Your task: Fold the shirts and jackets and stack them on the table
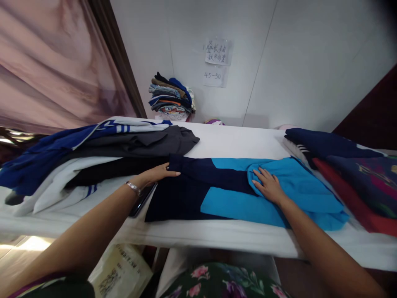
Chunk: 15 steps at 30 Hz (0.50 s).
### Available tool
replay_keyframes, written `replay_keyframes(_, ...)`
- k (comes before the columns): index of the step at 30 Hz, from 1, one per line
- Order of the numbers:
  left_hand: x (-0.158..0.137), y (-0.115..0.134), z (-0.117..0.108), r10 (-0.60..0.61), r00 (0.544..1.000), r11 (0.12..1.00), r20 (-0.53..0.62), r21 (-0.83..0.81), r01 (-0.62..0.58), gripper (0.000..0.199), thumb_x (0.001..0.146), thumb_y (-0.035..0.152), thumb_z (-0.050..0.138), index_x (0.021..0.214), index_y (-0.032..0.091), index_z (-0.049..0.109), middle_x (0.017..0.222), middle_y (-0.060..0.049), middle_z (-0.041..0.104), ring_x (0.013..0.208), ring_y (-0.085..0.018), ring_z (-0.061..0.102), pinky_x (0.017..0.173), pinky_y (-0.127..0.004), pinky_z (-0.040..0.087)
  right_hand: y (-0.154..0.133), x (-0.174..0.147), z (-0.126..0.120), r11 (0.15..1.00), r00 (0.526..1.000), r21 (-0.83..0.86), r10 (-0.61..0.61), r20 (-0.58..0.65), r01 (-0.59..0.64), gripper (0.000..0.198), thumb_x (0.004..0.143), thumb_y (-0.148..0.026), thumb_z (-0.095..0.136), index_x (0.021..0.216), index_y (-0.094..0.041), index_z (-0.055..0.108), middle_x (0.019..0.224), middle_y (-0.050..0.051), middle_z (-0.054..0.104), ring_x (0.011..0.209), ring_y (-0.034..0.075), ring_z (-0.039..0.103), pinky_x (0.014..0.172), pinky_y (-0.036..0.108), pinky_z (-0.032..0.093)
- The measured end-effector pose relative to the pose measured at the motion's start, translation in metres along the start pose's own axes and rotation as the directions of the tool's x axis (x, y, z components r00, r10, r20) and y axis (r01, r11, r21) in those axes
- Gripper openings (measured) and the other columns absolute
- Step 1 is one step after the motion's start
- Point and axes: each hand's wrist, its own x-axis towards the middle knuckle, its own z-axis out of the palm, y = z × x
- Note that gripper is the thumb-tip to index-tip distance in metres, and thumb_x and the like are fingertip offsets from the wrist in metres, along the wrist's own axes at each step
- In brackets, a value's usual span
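Observation:
A navy and bright-blue jacket (226,198) lies folded lengthwise across the white table in front of me, with the navy part at the left. My left hand (158,171) grips its upper left edge, thumb on top of the cloth and the other fingers partly hidden by it. Spread over the bunched blue cloth on the right, my right hand (267,184) is open and flat. A dark phone (143,203) lies partly under my left wrist, beside the navy edge.
Loose blue, grey, white and black garments (93,153) are heaped on the left. Folded clothes (350,165) are stacked on the right. Another clothes stack (172,97) stands by the back wall, near paper signs (216,62). A printed plastic bag (119,271) sits below the table's front edge (217,238).

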Motion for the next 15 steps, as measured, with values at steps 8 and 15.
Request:
replay_keyframes(8, -0.006, 0.008, 0.009, -0.011, 1.000, 0.989, -0.015, -0.146, 0.009, 0.071, 0.039, 0.038, 0.089, 0.101, 0.019, 0.062, 0.088, -0.005, 0.075, 0.080, -0.026, 0.072, 0.075, -0.039, 0.059, -0.016, 0.004, -0.022, 0.992, 0.993, 0.029, -0.118, -0.032, 0.119, 0.055, 0.098, -0.052, 0.035, 0.148, -0.031, 0.039, 0.160, 0.006, 0.026, 0.147, 0.030, 0.021, 0.113, 0.060, 0.024)
replay_keyframes(15, -0.013, 0.023, 0.006, -0.079, 0.997, 0.968, 0.009, -0.239, 0.079, 0.069, 0.043, 0.035, 0.091, 0.105, 0.024, 0.061, 0.088, -0.003, 0.076, 0.079, -0.026, 0.073, 0.071, -0.038, 0.060, -0.037, 0.003, -0.022, 0.983, 0.975, -0.037, -0.172, 0.139, 0.179, 0.054, 0.097, -0.053, 0.040, 0.146, -0.030, 0.044, 0.157, 0.008, 0.033, 0.145, 0.033, 0.027, 0.112, 0.062, 0.024)
